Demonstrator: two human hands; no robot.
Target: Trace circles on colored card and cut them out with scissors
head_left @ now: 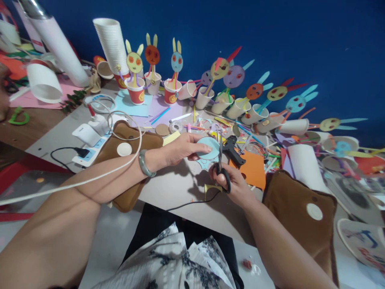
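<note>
Between thumb and fingers, my left hand (192, 146) pinches a light blue paper disc (209, 147) over the table. My right hand (231, 182) is wrapped round the black handles of a pair of scissors (221, 164). The scissor blades point away from me and lie along the disc's right edge. Below the disc is a light blue paper scrap (207, 163) with a cut edge. Just right of the scissors lies a black glue gun (234, 151), partly over a sheet of orange paper (254, 168). A yellow paper scrap (213, 188) is near my right wrist.
Paper cups with rabbit-faced paper figures (134, 64) line the blue wall. A tall stack of white cups (110, 44) stands at back left. Brown cushioned pads (129, 200) flank my arms. A white cable (75, 185) crosses my left forearm from a power strip (96, 150).
</note>
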